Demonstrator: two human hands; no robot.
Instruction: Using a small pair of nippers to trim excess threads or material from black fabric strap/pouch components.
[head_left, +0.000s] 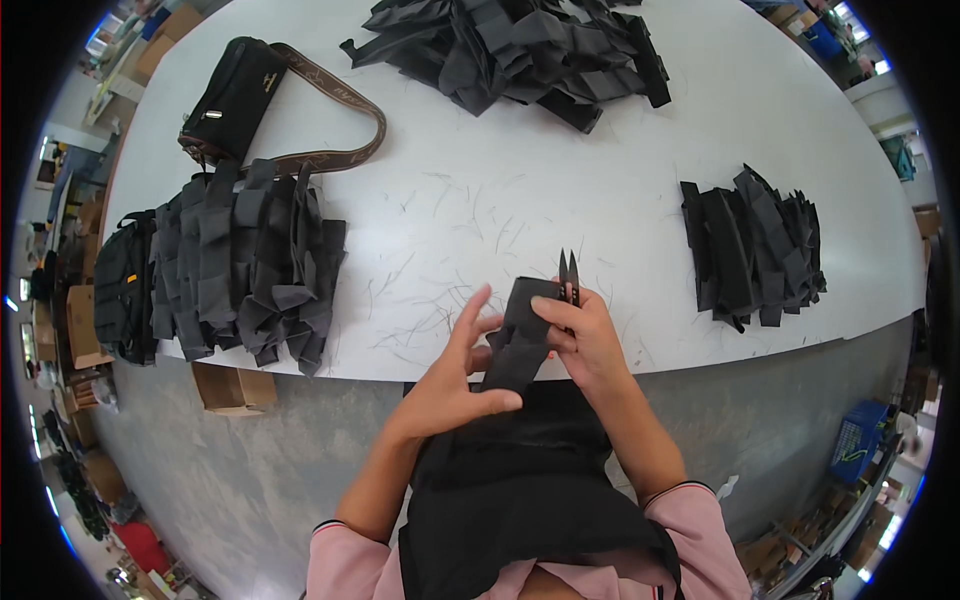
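My right hand (592, 340) pinches a black fabric piece (519, 340) between thumb and fingers. In the same hand sits a pair of thread snips (569, 277), its two pointed blades directed away from me and slightly apart. The fabric piece is folded and hangs over the near edge of the table. On its left side my left hand (458, 375) is open, thumb and fingers spread around the piece. Whether those fingertips touch the fabric, I cannot tell.
Cut thread ends (430, 310) litter the white table (590, 190). A large heap of black fabric pieces (520, 50) lies at the far side, with stacks at left (240, 260) and right (755, 250). A black shoulder bag (235, 100) and a black backpack (127, 285) stand at left.
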